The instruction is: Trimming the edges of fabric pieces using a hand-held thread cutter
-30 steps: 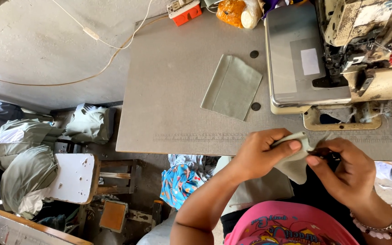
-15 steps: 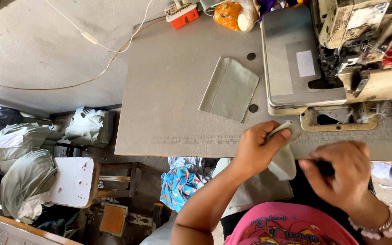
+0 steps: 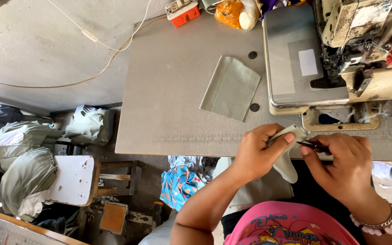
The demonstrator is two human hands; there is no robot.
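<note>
Grey cloth piece [image 3: 286,156] pinched between both hands.

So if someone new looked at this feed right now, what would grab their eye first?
Probably the two hands at the table's near edge: the left hand pinches a small grey-green fabric piece while the right hand brings a small dark tool to it. Next, the sewing machine at upper right.

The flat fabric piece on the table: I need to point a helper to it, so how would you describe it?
Start at the sewing machine on the grey table. Just left of its metal bed lies a flat, grey-green fabric rectangle between two dark round spots. Unlike the scrap in the left hand, nobody touches it.
</note>
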